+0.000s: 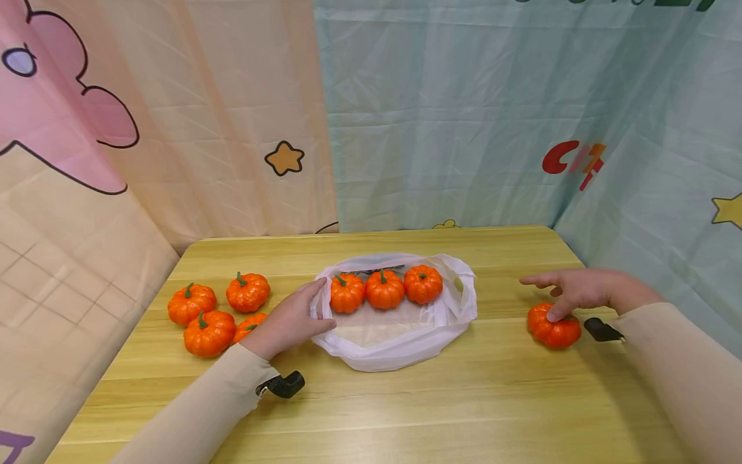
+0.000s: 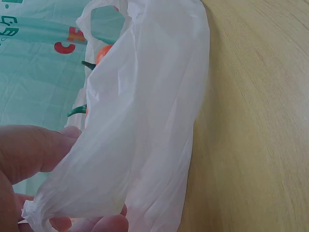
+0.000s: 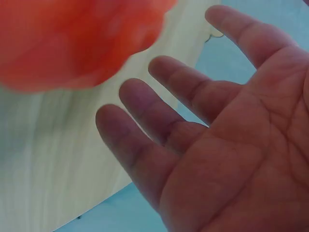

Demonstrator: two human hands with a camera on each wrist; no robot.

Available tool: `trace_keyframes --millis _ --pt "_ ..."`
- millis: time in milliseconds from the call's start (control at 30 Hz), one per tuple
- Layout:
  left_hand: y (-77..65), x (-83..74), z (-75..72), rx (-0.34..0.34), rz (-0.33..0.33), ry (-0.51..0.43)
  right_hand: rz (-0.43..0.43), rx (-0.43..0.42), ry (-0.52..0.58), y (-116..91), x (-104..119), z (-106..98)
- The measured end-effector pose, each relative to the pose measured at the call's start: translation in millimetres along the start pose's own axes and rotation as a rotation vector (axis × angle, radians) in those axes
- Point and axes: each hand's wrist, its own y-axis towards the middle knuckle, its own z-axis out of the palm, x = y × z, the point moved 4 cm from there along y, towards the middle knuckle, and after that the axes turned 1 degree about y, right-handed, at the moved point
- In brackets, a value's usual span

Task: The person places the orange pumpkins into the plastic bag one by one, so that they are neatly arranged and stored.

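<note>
A white plastic bag lies with its mouth spread, and three small orange pumpkins with green stems show in it, the middle one between the others. My left hand holds the bag's left edge; in the left wrist view its fingers are at the gathered plastic, partly hidden by it. Over on the right, my right hand hovers at a single pumpkin, its thumb overlapping the top. The right wrist view shows the fingers spread and apart from that pumpkin.
Several more pumpkins sit grouped on the left of the wooden table, partly behind my left forearm. Printed curtains hang along the table's far edge and both sides. A black wrist device sticks out below my left sleeve.
</note>
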Motion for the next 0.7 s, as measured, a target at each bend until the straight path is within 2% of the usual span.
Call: trace_keyframes --millis 233,500,700 --pt "-0.5 0.5 0.3 -0.004 0.003 -0.008 0.032 0.057 0.082 -4 -17 8" --pt "-1.3 -0.2 -0.2 0.000 0.001 -0.011 0.048 0.092 0.228 -6 -22 16" --pt "-1.2 0.2 0.3 0.003 -0.008 -0.002 0.051 0.071 0.307 -7 -24 20"
